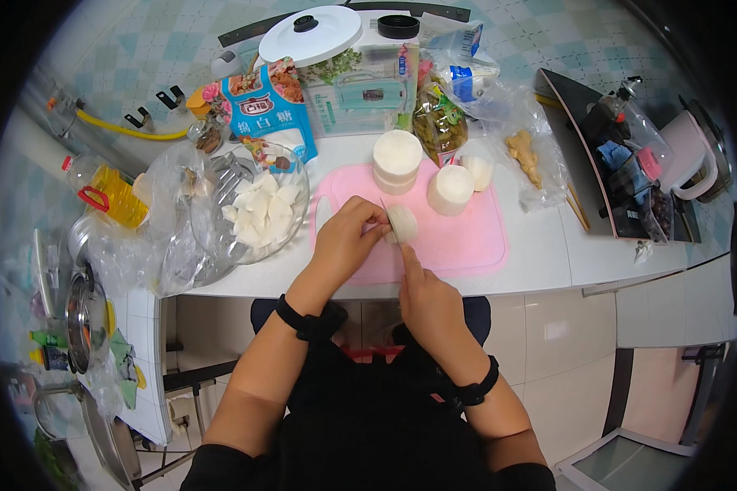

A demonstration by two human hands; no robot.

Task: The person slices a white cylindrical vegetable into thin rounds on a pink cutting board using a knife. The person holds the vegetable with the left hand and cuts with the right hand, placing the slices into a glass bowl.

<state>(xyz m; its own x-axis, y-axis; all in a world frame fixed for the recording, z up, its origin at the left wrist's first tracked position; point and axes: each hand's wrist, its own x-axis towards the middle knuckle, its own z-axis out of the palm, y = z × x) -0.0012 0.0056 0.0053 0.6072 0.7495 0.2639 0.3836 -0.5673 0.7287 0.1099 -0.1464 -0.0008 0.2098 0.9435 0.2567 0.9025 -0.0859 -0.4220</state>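
Observation:
My right hand (430,301) grips a kitchen knife (394,228), its index finger stretched along the blade. The blade stands edge-down at the left side of a short white radish piece (403,223). Thumb and fingers of my left hand (353,233) pinch the radish at its left end, close beside the blade; what lies between the fingertips is mostly hidden. Beneath is a pink cutting board (460,255). Behind the knife stand a stack of thick radish rounds (398,161), another upright radish chunk (451,190) and a smaller white piece (479,172).
Left of the board, a clear glass bowl (303,208) holds white radish slices (264,208). Plastic bags (178,245) and an oil bottle (113,193) lie beyond it. A sugar bag (264,116), a printed box (356,92) and a pickle pack (440,123) line the back; ginger (524,156) lies right.

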